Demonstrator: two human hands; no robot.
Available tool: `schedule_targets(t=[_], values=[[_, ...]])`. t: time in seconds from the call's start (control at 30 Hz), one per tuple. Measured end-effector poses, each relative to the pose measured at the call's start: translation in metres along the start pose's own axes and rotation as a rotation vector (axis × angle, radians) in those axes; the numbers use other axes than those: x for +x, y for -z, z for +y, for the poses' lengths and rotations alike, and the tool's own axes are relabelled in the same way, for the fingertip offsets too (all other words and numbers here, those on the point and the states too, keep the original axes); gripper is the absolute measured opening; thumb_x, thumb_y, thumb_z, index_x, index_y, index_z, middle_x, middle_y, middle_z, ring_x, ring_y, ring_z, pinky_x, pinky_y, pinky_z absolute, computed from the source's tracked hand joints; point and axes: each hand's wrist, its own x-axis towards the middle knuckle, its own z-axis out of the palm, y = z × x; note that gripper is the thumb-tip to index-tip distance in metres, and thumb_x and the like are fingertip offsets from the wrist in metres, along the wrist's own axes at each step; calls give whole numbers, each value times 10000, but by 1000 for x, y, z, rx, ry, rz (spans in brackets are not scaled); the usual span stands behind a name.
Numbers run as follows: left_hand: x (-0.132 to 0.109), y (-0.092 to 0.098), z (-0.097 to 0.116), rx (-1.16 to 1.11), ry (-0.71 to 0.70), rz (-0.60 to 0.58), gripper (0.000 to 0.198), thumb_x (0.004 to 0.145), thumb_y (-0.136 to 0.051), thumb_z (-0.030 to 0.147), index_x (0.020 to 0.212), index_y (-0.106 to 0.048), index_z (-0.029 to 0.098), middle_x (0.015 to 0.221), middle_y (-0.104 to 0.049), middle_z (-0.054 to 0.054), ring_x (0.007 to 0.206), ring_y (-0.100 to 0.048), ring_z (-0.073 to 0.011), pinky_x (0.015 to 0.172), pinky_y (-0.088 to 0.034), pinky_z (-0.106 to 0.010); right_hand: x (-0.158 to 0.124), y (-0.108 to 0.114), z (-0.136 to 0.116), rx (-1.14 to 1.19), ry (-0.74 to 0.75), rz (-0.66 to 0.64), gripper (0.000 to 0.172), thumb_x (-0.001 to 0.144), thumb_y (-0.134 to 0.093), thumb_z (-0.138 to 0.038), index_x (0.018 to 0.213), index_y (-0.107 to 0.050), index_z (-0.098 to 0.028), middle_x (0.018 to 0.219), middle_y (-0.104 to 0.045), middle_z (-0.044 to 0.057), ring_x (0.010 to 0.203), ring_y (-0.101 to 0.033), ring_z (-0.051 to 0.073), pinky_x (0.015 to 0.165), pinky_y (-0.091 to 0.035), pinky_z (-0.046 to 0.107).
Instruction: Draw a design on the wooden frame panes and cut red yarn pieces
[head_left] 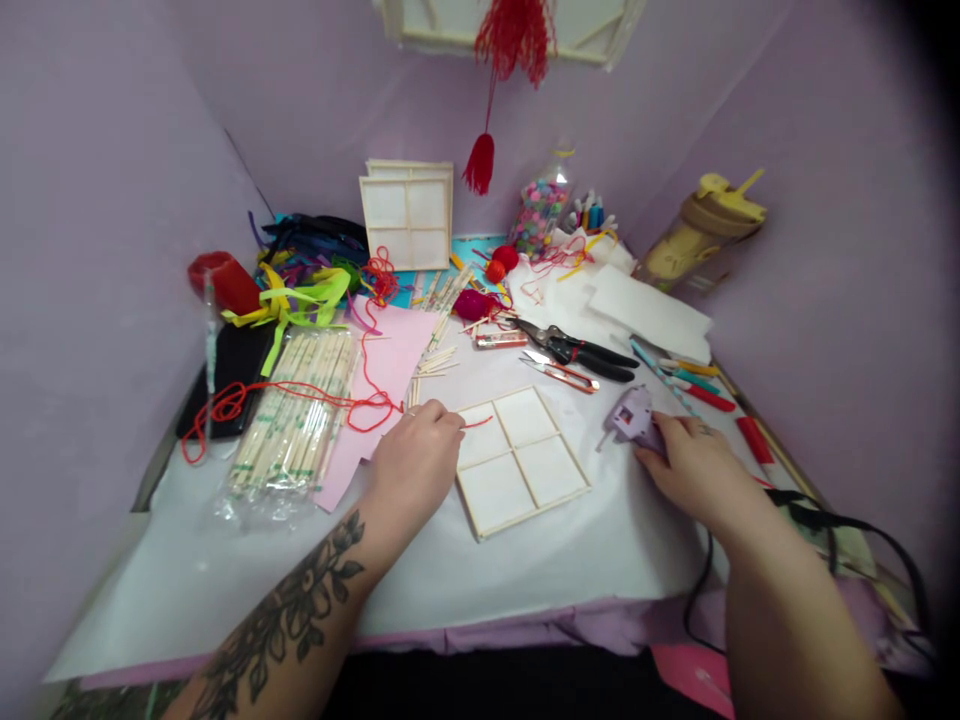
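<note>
One glue gun [634, 415] under right hand [697, 468], scissors [585, 352] beyond

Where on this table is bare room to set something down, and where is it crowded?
Bare white paper lies along the near edge: below the bag of sticks, left of the left hand, and between it and the right hand on the glue gun, in front of the wooden panel. Behind the panel, ribbons, cutters and pens crowd it.
</note>
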Motion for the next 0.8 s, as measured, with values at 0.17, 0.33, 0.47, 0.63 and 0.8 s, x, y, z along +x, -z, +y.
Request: schedule_targets(t=[0.17,0.33,0.47,0.63,0.8], values=[[2,-1,0,11,14,-1,210,941,-495,234,949,-701,198,947,-649,-63,919,-614,-233,773,-482,-346,3,-3,2,4,12,1,471,892,-486,-302,1256,-557,-12,1153,-613,254,1057,-592,362,922,-468,455],[5,-3,2,23,1,12,213,943,-487,229,930,-696,196,937,-645,-66,910,-606,-230,782,-476,-346,4,-4,4,30,14,7,469,883,-492,-311,1238,-574,-16,1146,-616,248,1056,-585,359,927,-469,446],[7,-7,4,28,0,37,183,934,-504,228,941,-684,193,954,-643,-62,924,-602,-228,788,-473,-341,4,-4,5,56,-1,14,482,873,-514,-322,1246,-571,-22,1146,-619,237,1056,-587,359,942,-463,445],[10,-10,7,66,12,46,186,936,-498,247,931,-679,203,954,-644,-57,897,-606,-227,741,-473,-336,5,-4,3,122,-67,40,497,880,-513,-401,1217,-571,-40,1079,-629,244,1006,-601,371,884,-474,475],[11,-8,2,2,-5,95,190,932,-494,223,929,-682,197,933,-648,-54,911,-608,-219,790,-476,-333,4,-4,7,243,-110,30,416,863,-526,-382,1129,-595,-69,1023,-617,223,980,-590,360,857,-477,464]])
